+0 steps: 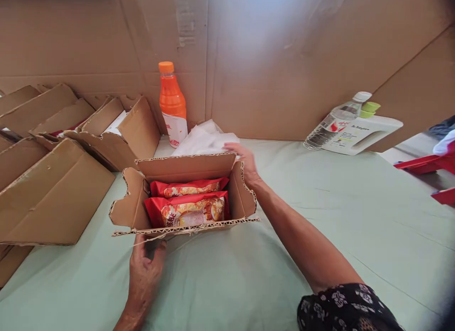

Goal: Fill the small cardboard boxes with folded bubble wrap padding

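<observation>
In the head view, an open-topped cardboard box (185, 166) with ragged cut edges stands in front of me. Two red food packets (194, 210) lie inside it, one behind the other. My left hand (145, 269) is at the box's near left underside, its fingertips partly hidden by the front wall, and it appears to grip the box there. Behind the far right corner reaches my right hand (245, 161), slightly blurred, with fingers stretched out beside the back wall. Its fingertips come close to a crumpled white sheet or bag (208, 136).
Several cardboard boxes (60, 193) crowd the left side. An orange drink bottle (173, 101) stands behind the box. At the back right, a clear bottle (334, 120) leans against a white jug (355, 136). Cardboard panels (270, 75) wall the back of the green-covered surface (337, 217).
</observation>
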Demonstrator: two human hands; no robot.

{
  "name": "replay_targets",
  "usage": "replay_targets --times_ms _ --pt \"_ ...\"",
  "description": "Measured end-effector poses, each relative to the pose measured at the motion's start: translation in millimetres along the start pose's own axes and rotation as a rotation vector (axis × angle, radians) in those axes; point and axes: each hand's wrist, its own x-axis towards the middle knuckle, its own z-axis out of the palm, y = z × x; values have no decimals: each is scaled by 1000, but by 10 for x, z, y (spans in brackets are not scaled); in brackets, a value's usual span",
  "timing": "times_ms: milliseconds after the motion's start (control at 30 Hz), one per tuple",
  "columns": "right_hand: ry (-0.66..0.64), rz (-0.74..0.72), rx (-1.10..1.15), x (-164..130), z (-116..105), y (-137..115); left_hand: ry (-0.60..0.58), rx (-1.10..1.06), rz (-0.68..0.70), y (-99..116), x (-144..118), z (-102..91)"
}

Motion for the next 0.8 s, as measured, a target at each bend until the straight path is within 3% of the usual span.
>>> replay_targets --times_ms 67,167,300,400,500,567,667,800 --pt "201 4 88 -44 -312 142 5 -15 -6 33 -9 -1" --pt "448 197 182 -428 -944 440 10 -77 -5 105 -20 10" --pt "444 468 46 -1389 -1595 709 12 -135 -11 153 -10 17" --pt "502 492 -232 -2046 -1783 696 32 -108 1 144 4 13" --pt "495 338 -459 -2305 -1732 534 69 -68 36 120 18 13" --pt "337 204 -387 -2213 -1571 394 90 -57 58 103 27 19" --pt "-17 112 -101 -1771 -1164 221 113 -59 65 93 34 36" --pt "-360 240 344 -958 -435 140 154 -12 35 123 24 61"
